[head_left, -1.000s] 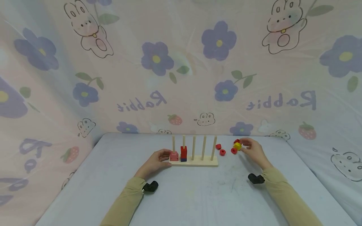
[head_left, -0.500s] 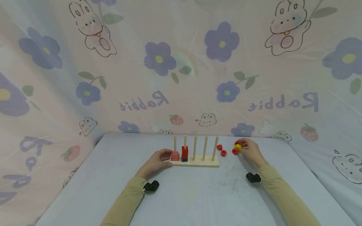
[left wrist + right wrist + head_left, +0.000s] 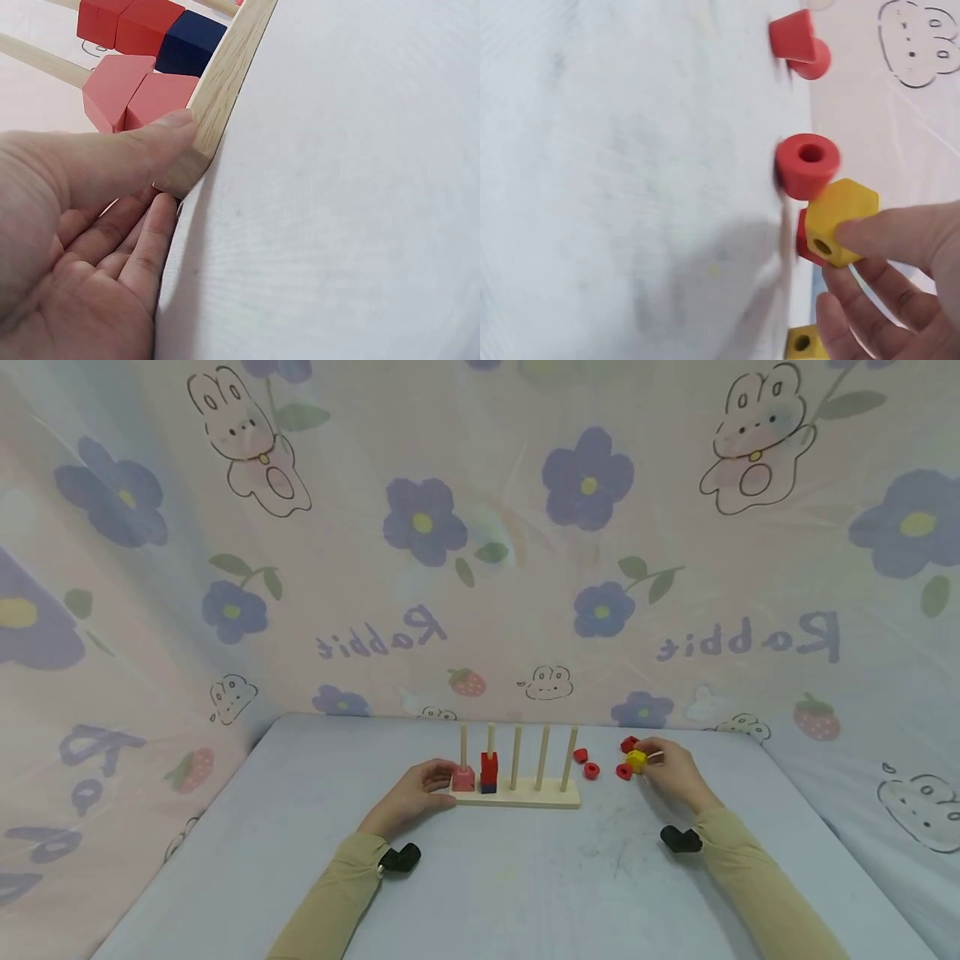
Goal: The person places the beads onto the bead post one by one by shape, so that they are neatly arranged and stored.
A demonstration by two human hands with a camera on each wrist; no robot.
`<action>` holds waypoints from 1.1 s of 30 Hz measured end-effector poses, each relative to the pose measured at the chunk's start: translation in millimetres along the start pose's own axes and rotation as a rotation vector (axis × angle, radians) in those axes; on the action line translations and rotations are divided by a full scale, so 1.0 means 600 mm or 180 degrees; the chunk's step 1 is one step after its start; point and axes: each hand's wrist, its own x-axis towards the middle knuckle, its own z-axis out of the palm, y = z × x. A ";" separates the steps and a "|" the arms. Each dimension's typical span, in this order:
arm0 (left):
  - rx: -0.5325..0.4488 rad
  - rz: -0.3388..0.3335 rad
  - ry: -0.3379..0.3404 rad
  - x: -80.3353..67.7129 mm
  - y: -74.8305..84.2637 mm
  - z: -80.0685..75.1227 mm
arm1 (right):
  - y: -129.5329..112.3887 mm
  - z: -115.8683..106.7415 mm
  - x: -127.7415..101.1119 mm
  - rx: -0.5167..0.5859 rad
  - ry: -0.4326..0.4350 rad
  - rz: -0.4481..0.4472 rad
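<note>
A pale wooden peg rack (image 3: 525, 798) with several upright pegs stands mid-table. My left hand (image 3: 411, 792) grips its left end, thumb on the base and fingers curled behind, as the left wrist view shows. Pink blocks (image 3: 120, 94) sit on the leftmost peg. Red blocks (image 3: 489, 766) are stacked over a dark blue block (image 3: 189, 43) on the second peg. At the right, my right hand (image 3: 675, 775) pinches a yellow hexagonal block (image 3: 845, 214) with a hole through it. It overlaps a red block (image 3: 805, 241) behind it in the right wrist view.
Red blocks with holes (image 3: 592, 771) lie between the rack and my right hand; one round red block (image 3: 807, 169) is close by the yellow one. Another yellow block (image 3: 802, 343) lies near my right fingers. A patterned cloth (image 3: 487, 568) hangs behind the table.
My right hand has shifted the yellow block slightly to the right, away from the nearby red block. The left hand keeps its grip on the rack. The head view has shifted a little.
</note>
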 end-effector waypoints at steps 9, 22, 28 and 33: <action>-0.0037 -0.0018 0.0051 -0.001 0.001 0.000 | -0.050 -0.042 0.001 0.0156 0.0276 -0.0325; -0.0048 -0.0064 0.0095 -0.001 0.006 0.003 | -0.219 -0.028 0.006 0.1471 0.0254 -0.0817; -0.0081 -0.0015 0.0058 0.001 0.004 0.002 | -0.284 0.005 0.011 0.1862 0.0069 -0.0994; -0.0053 -0.0049 0.0040 0.003 0.003 0.001 | -0.337 0.022 0.002 0.1926 -0.0065 -0.1031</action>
